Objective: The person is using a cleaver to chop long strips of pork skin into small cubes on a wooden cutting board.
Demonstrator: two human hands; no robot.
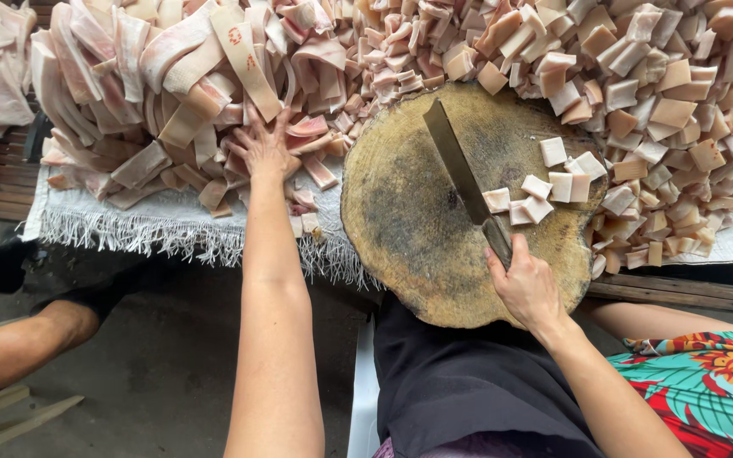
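Upper right of frame: heap of cut cubes (672, 93) of pale pork skin. Upper left: pile of long strips (171, 76) on white fringed cloth (129, 222). Centre: round wooden chopping block (400, 212), few cubes at its right edge. On block: cleaver (460, 174), blade flat, handle gripped by right hand (526, 288), fingers curled closed. Left hand (263, 151) among strips, fingers spread
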